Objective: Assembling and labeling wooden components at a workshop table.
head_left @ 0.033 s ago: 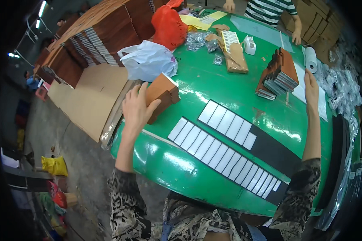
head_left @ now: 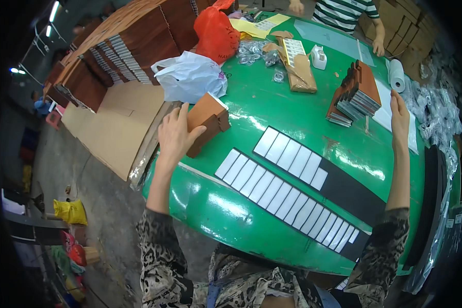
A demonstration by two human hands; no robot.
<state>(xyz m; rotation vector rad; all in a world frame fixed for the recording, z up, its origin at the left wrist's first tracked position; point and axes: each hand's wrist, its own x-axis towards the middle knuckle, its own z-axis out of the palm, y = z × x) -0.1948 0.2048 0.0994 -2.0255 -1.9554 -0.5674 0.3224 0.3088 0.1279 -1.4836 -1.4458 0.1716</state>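
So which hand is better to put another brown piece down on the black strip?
Probably the left hand: it already grips the stack of brown pieces beside the black strips. The right hand is stretched flat, away by the white sheet.

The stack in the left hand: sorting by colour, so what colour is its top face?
Orange-brown, seen in the head view: the stack of cards.

Green worktable (head_left: 272, 108), grey concrete floor (head_left: 87, 185), ceiling strip lights (head_left: 54, 11).
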